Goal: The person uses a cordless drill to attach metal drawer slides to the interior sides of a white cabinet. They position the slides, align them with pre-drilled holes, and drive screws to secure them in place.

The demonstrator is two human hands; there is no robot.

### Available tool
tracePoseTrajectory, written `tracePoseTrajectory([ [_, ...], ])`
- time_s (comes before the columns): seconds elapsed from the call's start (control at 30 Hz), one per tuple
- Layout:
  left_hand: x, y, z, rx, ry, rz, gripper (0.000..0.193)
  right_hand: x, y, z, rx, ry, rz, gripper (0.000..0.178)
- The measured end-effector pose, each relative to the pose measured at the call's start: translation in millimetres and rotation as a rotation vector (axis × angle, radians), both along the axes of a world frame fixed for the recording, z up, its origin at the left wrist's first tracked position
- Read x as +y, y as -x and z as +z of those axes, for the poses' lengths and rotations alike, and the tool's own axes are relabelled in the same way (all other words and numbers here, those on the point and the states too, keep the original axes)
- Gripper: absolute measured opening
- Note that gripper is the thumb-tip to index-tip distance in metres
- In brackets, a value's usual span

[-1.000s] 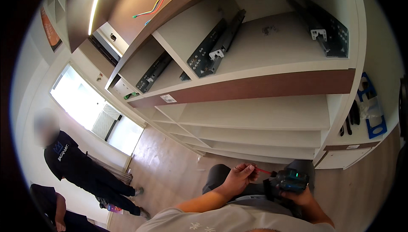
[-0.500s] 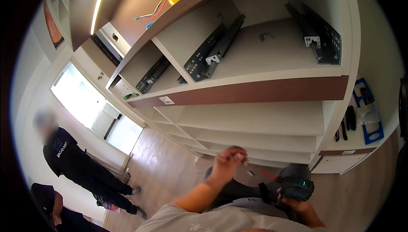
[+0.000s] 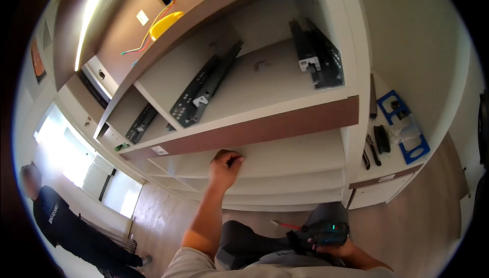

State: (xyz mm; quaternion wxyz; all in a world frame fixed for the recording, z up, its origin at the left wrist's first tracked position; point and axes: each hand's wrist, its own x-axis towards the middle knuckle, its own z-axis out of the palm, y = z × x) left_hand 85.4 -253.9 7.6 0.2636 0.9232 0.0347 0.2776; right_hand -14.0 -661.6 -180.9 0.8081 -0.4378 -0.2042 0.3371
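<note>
My left hand point(image 3: 225, 168) is raised in front of the cabinet, just below its reddish-brown front strip point(image 3: 249, 128). Its fingers are curled in a pinch; anything between them is too small to make out. Low over my lap, my right hand point(image 3: 340, 249) grips a dark cordless drill point(image 3: 326, 233) with small green lights. A red rod with a pale tip point(image 3: 288, 225) sticks out from the drill's left side. Above the strip, dark metal drawer slides point(image 3: 206, 87) with white end clips are fixed inside the compartments, another pair point(image 3: 317, 56) standing at the right wall.
Right of the cabinet, a low ledge bears a blue plastic frame point(image 3: 417, 150), pliers point(image 3: 373, 150) and a black object point(image 3: 381, 139). Loose wires and a yellow item point(image 3: 165, 25) are on the countertop. A person in dark clothes point(image 3: 63, 222) stands at left by the bright doorway.
My left hand has risen from above my lap to the cabinet front. The cabinet has shifted left and down in view. The drill stays in my right hand, with its red rod showing more.
</note>
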Motion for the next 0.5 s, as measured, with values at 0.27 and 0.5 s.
tracePoseTrajectory([
  [0.27,-4,6,2,0.003,-0.013,0.039,0.022,11,-4,-3,0.084,-0.095,-0.075,0.064],
  [0.5,3,84,43,-0.516,-0.194,-0.051,0.035,7,-18,22,-0.006,-0.053,-0.120,0.049],
])
